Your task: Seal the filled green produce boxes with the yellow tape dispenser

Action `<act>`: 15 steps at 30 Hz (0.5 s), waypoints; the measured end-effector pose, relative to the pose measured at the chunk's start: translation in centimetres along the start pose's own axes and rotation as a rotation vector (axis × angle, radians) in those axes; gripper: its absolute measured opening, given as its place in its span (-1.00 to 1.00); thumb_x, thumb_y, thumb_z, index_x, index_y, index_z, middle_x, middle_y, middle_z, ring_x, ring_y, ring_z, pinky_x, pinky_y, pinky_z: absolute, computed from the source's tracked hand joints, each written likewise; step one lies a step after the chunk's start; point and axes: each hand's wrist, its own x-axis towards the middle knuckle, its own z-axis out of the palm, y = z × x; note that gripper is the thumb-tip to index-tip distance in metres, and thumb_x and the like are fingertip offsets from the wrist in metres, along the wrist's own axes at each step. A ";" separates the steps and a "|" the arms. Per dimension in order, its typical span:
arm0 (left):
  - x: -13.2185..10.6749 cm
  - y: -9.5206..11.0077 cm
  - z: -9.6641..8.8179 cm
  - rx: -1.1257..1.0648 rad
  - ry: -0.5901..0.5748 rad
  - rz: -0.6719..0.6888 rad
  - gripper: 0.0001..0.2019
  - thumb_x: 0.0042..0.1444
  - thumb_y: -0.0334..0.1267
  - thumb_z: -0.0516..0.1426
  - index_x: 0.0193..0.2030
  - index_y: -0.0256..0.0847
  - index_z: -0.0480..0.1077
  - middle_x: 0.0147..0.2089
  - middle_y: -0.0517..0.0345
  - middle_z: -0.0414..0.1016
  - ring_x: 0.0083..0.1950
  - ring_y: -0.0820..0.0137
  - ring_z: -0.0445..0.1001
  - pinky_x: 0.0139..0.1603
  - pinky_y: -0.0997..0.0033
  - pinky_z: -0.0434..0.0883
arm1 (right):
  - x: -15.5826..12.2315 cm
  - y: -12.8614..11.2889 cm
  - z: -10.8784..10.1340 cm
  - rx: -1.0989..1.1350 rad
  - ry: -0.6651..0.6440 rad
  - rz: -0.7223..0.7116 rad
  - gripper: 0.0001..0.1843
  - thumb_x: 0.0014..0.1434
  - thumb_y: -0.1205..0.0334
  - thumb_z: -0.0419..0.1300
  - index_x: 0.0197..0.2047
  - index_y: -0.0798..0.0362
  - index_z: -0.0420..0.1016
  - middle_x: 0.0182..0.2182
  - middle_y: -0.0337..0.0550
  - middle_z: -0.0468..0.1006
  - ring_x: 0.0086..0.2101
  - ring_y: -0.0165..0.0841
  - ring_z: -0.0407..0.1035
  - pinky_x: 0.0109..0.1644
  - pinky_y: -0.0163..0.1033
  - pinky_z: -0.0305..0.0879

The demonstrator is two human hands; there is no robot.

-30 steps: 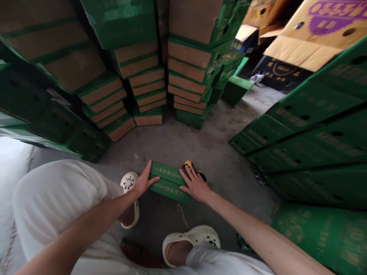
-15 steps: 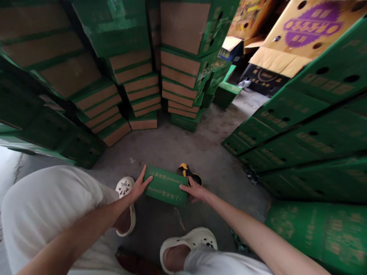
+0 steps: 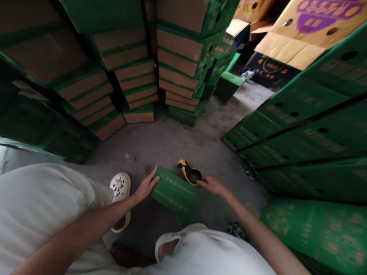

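A flat green cardboard box point(image 3: 174, 193) with printed lettering is tilted low over the concrete floor, its right end blurred. My left hand point(image 3: 147, 185) grips its left end, thumb on top and fingers along the far edge. Just beyond the box lies a yellow and black tape dispenser point(image 3: 186, 170). My right hand point(image 3: 212, 185) is off the box, fingers stretched toward the dispenser's near right end. The fingertips meet its edge in view; whether they touch it I cannot tell.
Tall stacks of green and brown cartons point(image 3: 177, 65) stand ahead and to the left. Green cartons point(image 3: 309, 130) line the right side, with another green box point(image 3: 315, 229) lower down. My white clogs point(image 3: 120, 187) flank the green box. Yellow cartons point(image 3: 298, 49) sit at the back right.
My right hand has let go of the box's right end and moved right to the tape dispenser. The box has shifted right and turned slightly, with my left hand still on it.
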 end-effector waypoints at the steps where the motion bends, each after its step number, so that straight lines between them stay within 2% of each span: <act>1: 0.0 0.0 0.0 0.006 0.008 0.000 -0.29 0.28 0.11 -0.04 0.47 -0.08 -0.14 0.46 0.16 0.00 0.46 0.28 -0.01 0.45 0.17 -0.10 | 0.9 -0.5 0.8 -0.015 0.015 0.026 -0.51 0.21 -0.18 0.10 -0.16 0.06 0.61 -0.25 -0.02 0.63 -0.20 -0.16 0.51 -0.11 -0.16 0.35; 3: -0.1 0.0 0.0 0.019 0.027 -0.005 -0.32 0.29 0.11 -0.07 0.47 -0.08 -0.11 0.45 0.18 0.03 0.45 0.28 0.01 0.46 0.18 -0.10 | 2.6 -2.0 2.3 -0.089 0.059 0.092 -0.38 0.17 -0.30 0.07 -0.14 0.10 0.60 -0.24 0.06 0.62 -0.14 -0.08 0.47 -0.06 -0.08 0.31; 5: -0.1 -0.1 0.0 0.035 0.038 -0.005 -0.33 0.30 0.10 -0.08 0.47 -0.08 -0.10 0.45 0.19 0.04 0.45 0.29 0.02 0.46 0.18 -0.09 | 3.7 -3.3 3.2 -0.173 0.163 0.134 -0.28 0.15 -0.37 0.04 -0.16 0.16 0.60 -0.24 0.19 0.59 -0.02 0.05 0.38 0.03 0.06 0.22; 7: -0.1 -0.2 0.1 0.050 0.047 -0.002 -0.34 0.31 0.09 -0.08 0.47 -0.08 -0.10 0.45 0.20 0.03 0.45 0.29 0.03 0.45 0.19 -0.08 | 4.2 -4.1 3.5 -0.237 0.253 0.108 -0.24 0.17 -0.37 0.00 -0.18 0.21 0.60 -0.23 0.30 0.57 0.07 0.14 0.26 0.09 0.16 0.11; 9: 0.0 -0.4 0.1 0.060 0.048 -0.001 -0.35 0.32 0.09 -0.09 0.47 -0.08 -0.11 0.45 0.20 0.04 0.45 0.29 0.03 0.45 0.20 -0.07 | 4.3 -4.1 3.3 -0.301 0.301 0.019 -0.28 0.20 -0.33 0.00 -0.18 0.21 0.60 -0.20 0.33 0.56 0.10 0.15 0.19 0.11 0.16 0.07; 12: 0.0 -0.6 0.1 0.066 0.052 0.000 -0.35 0.32 0.08 -0.10 0.47 -0.07 -0.11 0.45 0.20 0.03 0.44 0.28 0.04 0.45 0.20 -0.06 | 4.6 -3.7 3.0 -0.337 0.235 -0.095 -0.41 0.22 -0.20 0.08 -0.14 0.20 0.58 -0.14 0.31 0.55 0.12 0.09 0.18 0.14 0.09 0.07; 15: 0.0 -0.6 0.2 0.072 0.062 0.002 -0.35 0.31 0.09 -0.08 0.47 -0.06 -0.10 0.45 0.20 0.04 0.44 0.27 0.04 0.45 0.19 -0.05 | 4.9 -3.4 3.4 -0.292 0.139 -0.082 -0.49 0.25 -0.10 0.09 -0.09 0.22 0.54 -0.11 0.29 0.54 0.06 0.03 0.30 0.10 0.01 0.15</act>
